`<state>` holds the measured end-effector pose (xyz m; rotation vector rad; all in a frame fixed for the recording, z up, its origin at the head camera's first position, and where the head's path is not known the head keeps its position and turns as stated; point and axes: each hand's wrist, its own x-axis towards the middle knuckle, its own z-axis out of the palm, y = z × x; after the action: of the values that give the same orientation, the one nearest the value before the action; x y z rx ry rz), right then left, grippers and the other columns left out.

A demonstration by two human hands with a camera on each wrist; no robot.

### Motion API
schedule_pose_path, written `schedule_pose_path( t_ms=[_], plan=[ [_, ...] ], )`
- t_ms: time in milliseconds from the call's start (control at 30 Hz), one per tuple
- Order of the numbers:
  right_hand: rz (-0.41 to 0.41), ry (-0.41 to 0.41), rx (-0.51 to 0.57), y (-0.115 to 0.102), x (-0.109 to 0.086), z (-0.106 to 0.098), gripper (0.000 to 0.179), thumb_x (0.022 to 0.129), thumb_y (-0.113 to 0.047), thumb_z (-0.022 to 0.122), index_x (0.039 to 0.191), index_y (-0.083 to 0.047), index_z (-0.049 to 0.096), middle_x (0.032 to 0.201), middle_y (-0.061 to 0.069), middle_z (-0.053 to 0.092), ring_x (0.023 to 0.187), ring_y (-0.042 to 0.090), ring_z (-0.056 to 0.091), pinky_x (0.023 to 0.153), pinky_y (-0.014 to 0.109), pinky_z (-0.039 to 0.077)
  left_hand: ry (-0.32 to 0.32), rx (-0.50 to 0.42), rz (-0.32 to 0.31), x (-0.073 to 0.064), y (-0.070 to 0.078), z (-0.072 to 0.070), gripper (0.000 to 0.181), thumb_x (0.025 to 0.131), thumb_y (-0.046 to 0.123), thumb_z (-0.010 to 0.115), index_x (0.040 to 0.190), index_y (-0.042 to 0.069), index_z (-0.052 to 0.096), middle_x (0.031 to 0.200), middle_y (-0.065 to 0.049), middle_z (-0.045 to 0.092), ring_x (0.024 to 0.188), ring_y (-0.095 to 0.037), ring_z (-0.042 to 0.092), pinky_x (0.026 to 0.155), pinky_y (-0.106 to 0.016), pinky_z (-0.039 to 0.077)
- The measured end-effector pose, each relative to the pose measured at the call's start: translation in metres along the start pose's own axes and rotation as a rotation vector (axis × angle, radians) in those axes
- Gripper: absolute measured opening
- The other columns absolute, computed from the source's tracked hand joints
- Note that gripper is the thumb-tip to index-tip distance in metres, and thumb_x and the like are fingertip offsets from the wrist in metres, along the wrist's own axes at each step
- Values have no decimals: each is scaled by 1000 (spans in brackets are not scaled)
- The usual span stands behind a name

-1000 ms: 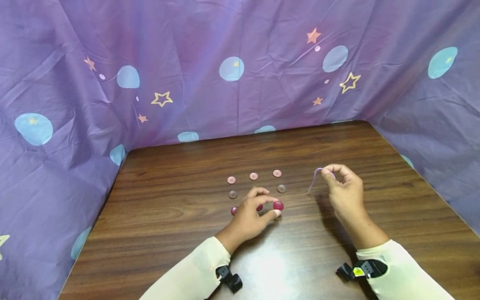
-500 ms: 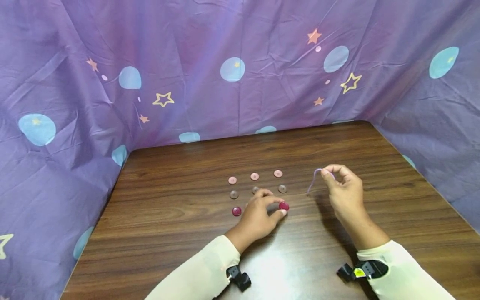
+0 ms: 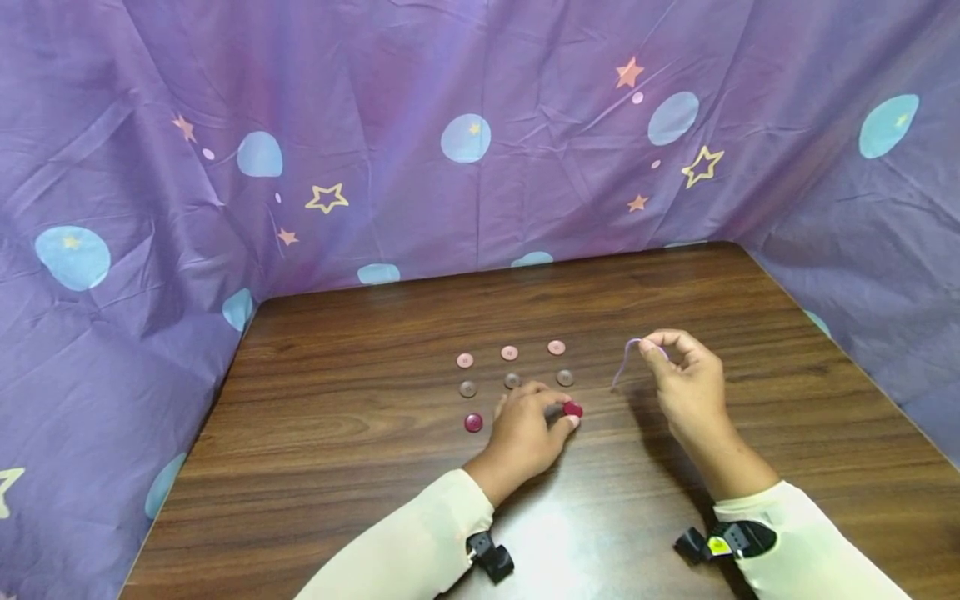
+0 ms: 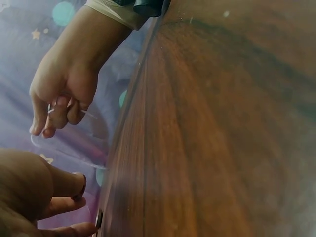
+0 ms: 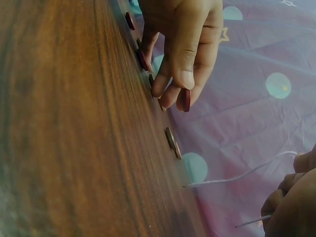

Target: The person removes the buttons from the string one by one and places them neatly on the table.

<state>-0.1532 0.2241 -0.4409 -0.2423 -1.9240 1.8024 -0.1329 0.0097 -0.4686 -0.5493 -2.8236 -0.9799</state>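
Note:
My left hand (image 3: 525, 429) pinches a dark red button (image 3: 573, 409) between thumb and index finger, just above the table. In the right wrist view that button (image 5: 186, 100) stands on edge at the fingertips. To its right, my right hand (image 3: 690, 375) grips a thin purple string (image 3: 622, 364) between thumb and fingers. One end of the string hangs down towards the tabletop; in the right wrist view a shorter piece of string (image 5: 252, 221) pokes out below the fingers. Another dark red button (image 5: 142, 59) lies beside the left hand, hidden by it in the head view.
Three pink buttons (image 3: 509, 353) form the back row on the wooden table (image 3: 337, 358). Three brownish buttons (image 3: 565, 377) lie in front of them, and a dark red button (image 3: 473, 422) sits at the front left. A purple patterned cloth (image 3: 412, 167) hangs behind.
My left hand has moved right with the dark red button, towards the string, and the button has been tilted. The middle brownish button has come into view. My right hand has barely moved.

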Motion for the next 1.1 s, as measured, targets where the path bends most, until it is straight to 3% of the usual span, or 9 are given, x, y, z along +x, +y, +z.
schedule_pose_path(
  t_ms=[200, 400, 867, 1100],
  plan=[
    [2, -2, 21, 1, 0, 0, 18, 100, 2, 74, 89, -13, 73, 80, -17, 69, 54, 4, 39, 48, 18, 32, -12, 56, -57, 3, 5, 3, 27, 99, 34, 79, 125, 24, 81, 128, -2, 77, 123, -25, 68, 111, -55, 48],
    [-5, 3, 15, 1, 0, 0, 21, 100, 2, 74, 88, -15, 75, 82, -18, 69, 60, 4, 42, 52, 17, 34, -9, 105, -100, 6, 11, 4, 29, 99, 37, 78, 126, 29, 81, 124, -1, 77, 122, -25, 67, 109, -57, 48],
    [12, -12, -18, 1, 0, 0, 15, 100, -2, 75, 91, -13, 73, 80, -18, 67, 52, 4, 34, 46, 19, 29, -13, 152, -146, 10, 19, 7, 35, 99, 38, 78, 133, 31, 79, 130, 0, 75, 125, -22, 63, 113, -60, 47],
    [1, -15, -16, 1, -1, 0, 13, 100, -1, 75, 92, -10, 73, 81, -18, 67, 56, 5, 37, 49, 19, 31, 9, 177, -142, 11, 19, 10, 34, 96, 38, 82, 129, 30, 81, 124, 0, 74, 120, -23, 63, 109, -59, 47]
  ],
)
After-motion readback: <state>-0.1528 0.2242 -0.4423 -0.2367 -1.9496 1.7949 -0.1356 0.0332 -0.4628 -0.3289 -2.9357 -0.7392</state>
